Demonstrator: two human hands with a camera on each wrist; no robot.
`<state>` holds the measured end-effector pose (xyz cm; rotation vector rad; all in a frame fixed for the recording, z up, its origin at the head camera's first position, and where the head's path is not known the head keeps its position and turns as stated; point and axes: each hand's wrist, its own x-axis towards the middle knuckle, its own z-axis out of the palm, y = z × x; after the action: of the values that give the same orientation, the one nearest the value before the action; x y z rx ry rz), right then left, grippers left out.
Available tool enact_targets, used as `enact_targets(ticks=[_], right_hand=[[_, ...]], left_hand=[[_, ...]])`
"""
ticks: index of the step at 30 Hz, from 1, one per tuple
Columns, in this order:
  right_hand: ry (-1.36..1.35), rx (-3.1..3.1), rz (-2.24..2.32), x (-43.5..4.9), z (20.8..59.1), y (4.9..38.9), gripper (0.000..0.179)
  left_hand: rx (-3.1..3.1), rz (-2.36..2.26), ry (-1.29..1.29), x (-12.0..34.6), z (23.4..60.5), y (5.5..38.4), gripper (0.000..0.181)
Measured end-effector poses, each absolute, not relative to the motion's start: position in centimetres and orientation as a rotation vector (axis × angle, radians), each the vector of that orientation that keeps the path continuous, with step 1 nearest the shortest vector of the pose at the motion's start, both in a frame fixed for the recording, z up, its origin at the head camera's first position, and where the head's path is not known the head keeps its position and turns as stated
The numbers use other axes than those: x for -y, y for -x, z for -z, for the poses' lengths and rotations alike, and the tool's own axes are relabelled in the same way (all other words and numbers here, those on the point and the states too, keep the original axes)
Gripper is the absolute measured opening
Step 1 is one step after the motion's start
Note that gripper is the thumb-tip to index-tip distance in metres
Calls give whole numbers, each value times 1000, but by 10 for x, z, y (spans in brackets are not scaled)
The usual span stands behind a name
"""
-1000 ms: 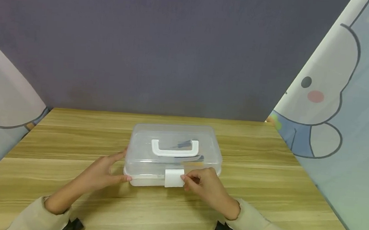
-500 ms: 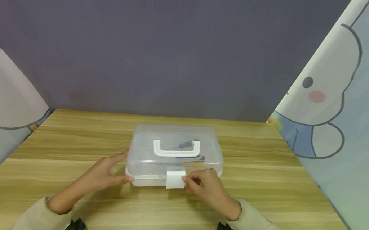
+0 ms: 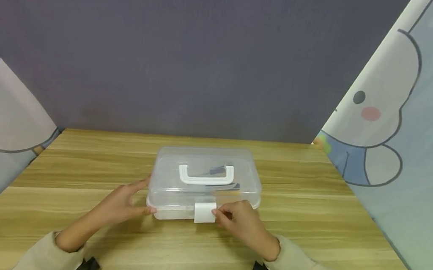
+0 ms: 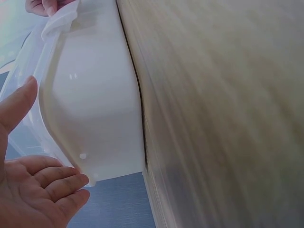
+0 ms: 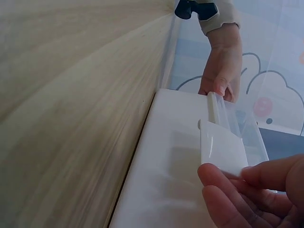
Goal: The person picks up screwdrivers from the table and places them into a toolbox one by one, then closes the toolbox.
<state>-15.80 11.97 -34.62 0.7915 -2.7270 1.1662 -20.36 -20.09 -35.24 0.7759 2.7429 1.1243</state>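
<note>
A clear-lidded plastic storage box [image 3: 169, 156] with a white handle [image 3: 207, 180] sits on the wooden table, its lid down. My right hand [image 3: 244, 222] pinches the right edge of the white front latch [image 3: 204, 213] between thumb and fingers. In the right wrist view the latch [image 5: 223, 147] stands out from the box front at its upper end. My left hand [image 3: 119, 203] touches the box's left front corner, thumb at the front rim and the other fingers along the left side. Those fingers [image 4: 59, 185] look fairly straight in the left wrist view.
Through the lid, dark-ended items [image 3: 217, 169] and something orange show inside the box, too blurred to name. A grey panel [image 3: 191, 65] stands behind the wooden table [image 3: 310, 210]. Cartoon-printed cloth [image 3: 381, 122] hangs at both sides.
The latch and my right hand have shifted slightly down and toward me. My left hand and the box have stayed nearly in place.
</note>
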Motion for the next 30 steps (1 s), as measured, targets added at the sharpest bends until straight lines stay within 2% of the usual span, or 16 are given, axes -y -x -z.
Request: enact_targets(ticks=[12, 20, 27, 30], right_hand=[[-808, 2709, -940, -115, 347, 157, 21], [-830, 2685, -667, -113, 348, 154, 33], [-834, 2501, -527, -114, 351, 154, 21], [-857, 2447, -440, -115, 352, 154, 23]], left_hand=[[-2765, -1118, -796, 203, 353, 203, 89], [-2759, -1118, -790, 203, 351, 202, 88], [-2761, -1110, -814, 202, 352, 203, 88], [-2767, -1101, -820, 202, 352, 204, 88]])
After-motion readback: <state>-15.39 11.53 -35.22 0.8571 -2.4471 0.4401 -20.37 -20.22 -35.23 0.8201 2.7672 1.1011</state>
